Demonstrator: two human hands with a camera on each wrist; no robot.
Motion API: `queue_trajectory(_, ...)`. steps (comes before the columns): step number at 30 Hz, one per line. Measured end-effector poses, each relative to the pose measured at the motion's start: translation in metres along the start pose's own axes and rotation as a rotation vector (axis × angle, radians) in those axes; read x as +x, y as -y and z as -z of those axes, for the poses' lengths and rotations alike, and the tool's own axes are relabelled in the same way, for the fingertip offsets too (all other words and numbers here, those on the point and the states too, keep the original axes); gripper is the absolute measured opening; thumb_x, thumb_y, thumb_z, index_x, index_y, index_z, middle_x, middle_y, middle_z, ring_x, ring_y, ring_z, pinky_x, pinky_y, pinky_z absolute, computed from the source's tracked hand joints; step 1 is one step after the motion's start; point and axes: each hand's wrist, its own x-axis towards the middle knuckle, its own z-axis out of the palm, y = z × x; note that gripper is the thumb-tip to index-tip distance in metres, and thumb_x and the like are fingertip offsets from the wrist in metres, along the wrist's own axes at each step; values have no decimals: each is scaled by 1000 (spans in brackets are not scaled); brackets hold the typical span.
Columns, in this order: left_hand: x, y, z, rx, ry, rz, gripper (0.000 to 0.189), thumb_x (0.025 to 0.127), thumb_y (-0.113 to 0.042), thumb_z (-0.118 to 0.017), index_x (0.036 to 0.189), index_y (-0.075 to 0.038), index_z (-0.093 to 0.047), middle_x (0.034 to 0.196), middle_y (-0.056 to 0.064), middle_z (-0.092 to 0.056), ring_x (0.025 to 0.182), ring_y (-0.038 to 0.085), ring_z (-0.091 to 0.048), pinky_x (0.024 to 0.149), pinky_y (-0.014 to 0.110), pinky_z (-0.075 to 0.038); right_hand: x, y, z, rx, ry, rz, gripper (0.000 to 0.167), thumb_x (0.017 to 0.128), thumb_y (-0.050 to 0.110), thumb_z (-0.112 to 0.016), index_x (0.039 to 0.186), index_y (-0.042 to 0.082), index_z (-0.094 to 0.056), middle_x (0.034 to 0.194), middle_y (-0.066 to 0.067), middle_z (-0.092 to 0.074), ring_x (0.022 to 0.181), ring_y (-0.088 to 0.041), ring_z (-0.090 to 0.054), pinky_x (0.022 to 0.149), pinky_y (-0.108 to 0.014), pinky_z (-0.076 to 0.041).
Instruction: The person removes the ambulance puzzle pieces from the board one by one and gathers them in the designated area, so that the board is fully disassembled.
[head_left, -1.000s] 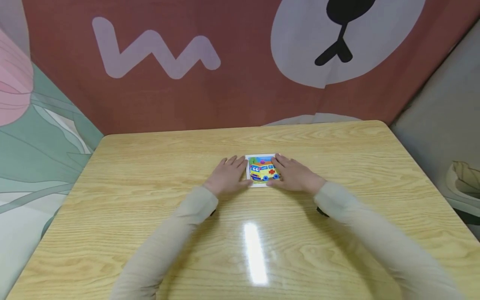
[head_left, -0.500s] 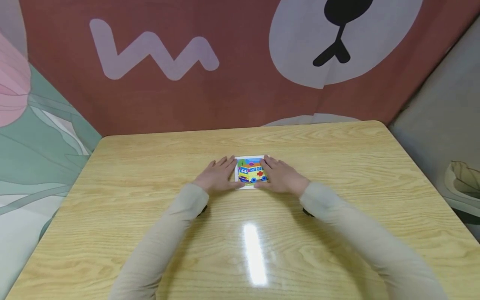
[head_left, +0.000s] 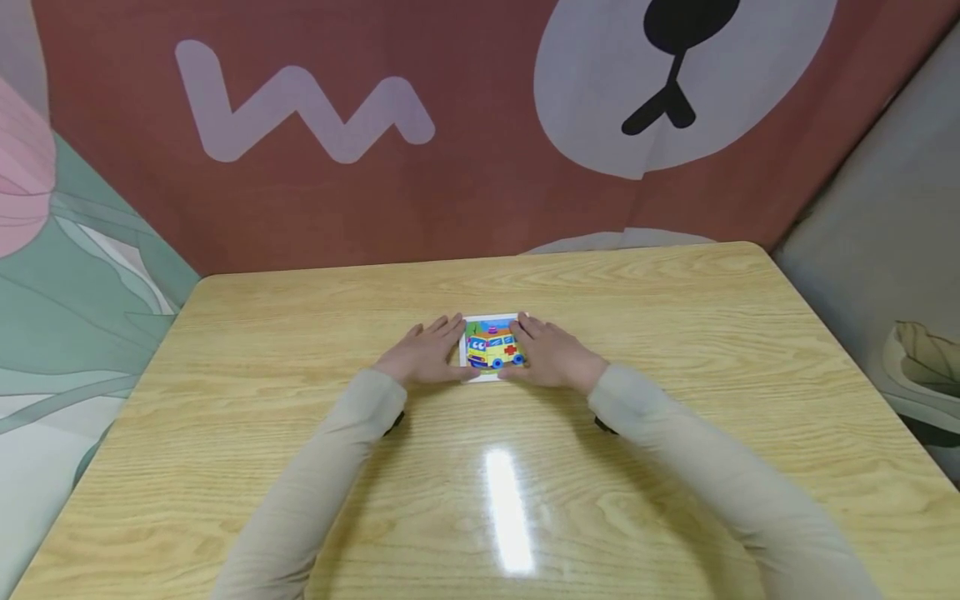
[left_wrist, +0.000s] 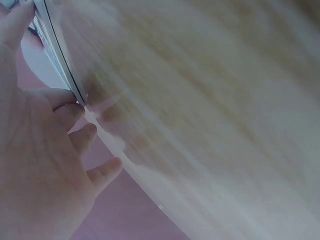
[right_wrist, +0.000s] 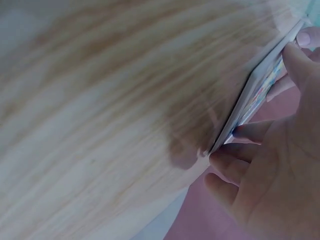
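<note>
A small square picture board (head_left: 495,347) with a white border lies flat on the wooden table, showing a yellow cartoon ambulance with a red cross. At its left side my left hand (head_left: 426,353) has its fingertips along the border and its thumb at the near left corner. My right hand (head_left: 553,355) mirrors this, its index finger lying over the picture's right part and its thumb on the near edge. In the right wrist view, the board's thin edge (right_wrist: 245,102) rests on the tabletop beside the fingers. Part of the right border is hidden under the right hand.
The wood-grain table (head_left: 247,467) carries a bright light reflection (head_left: 510,508) in front of the hands. Behind it stands a reddish-brown wall covering (head_left: 480,208) with a cartoon print. A beige object (head_left: 926,358) sits beyond the table's right side.
Both hands have slid the picture board to the left and slightly nearer, moving together with it. Their hold on its sides looks the same. The camera view has shifted slightly.
</note>
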Motion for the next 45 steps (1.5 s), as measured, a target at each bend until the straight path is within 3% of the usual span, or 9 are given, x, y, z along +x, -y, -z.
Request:
queue_trajectory(4,0,0,0,12,1,-2,94,88,-69,-44,155,-16,-4,163,0,-1,152,23,-3,122,52,-5,4,-1,3,0,-26,2,88,91,58,-51,150,-1,-23,157,-23,-19,146,-38,-23,119,-50,-24)
queue_trajectory(9,0,0,0,44,0,-6,96,87,-70,-45,155,-16,-5,163,1,-3,151,24,-6,122,54,-6,15,0,10,96,-86,-29,64,93,42,-59,140,0,-46,146,-23,-42,133,-39,-44,111,-51,-37)
queue_trajectory(14,1,1,0,64,-4,-15,97,86,-72,-46,155,-15,-7,163,1,-3,151,24,-6,122,54,-7,28,3,14,325,-131,-27,42,95,20,-59,132,0,-55,132,-17,-58,119,-31,-57,102,-43,-48)
queue_trajectory(17,3,2,-1,62,-12,-22,98,85,-72,-47,155,-14,-9,163,2,-3,151,23,-6,122,54,-8,36,5,14,497,-131,-10,39,95,11,-57,132,0,-54,128,-16,-61,115,-29,-60,95,-38,-53)
queue_trajectory(20,4,2,-1,47,-16,-28,100,84,-72,-49,155,-13,-10,163,3,-3,151,23,-5,122,54,-7,43,8,13,598,-111,-2,40,94,6,-57,134,1,-52,131,-16,-59,116,-29,-59,91,-34,-55)
queue_trajectory(24,5,4,-1,31,-9,-35,101,83,-72,-49,155,-13,-10,163,4,-3,151,23,-5,122,55,-7,49,13,13,601,-94,16,42,93,3,-58,135,2,-52,134,-17,-56,119,-29,-57,94,-35,-53)
queue_trajectory(32,6,7,4,-16,-21,-53,99,84,-69,-53,155,-15,-10,163,3,-6,151,24,-7,121,56,-7,57,17,16,511,-95,34,47,88,-3,-60,134,2,-52,127,-17,-53,107,-25,-53,97,-35,-47)
queue_trajectory(38,5,6,2,-8,7,-60,99,85,-69,-49,155,-14,-5,163,4,-1,151,21,-3,122,54,-4,58,16,16,567,-72,14,50,88,-5,-59,136,2,-50,133,-17,-50,113,-28,-53,102,-37,-46)
queue_trajectory(45,4,9,3,-62,17,-64,105,82,-69,-56,155,-14,-4,163,2,2,151,19,0,122,53,-1,62,16,18,596,-45,-12,52,87,-7,-58,137,4,-50,137,-15,-47,119,-27,-50,106,-38,-43)
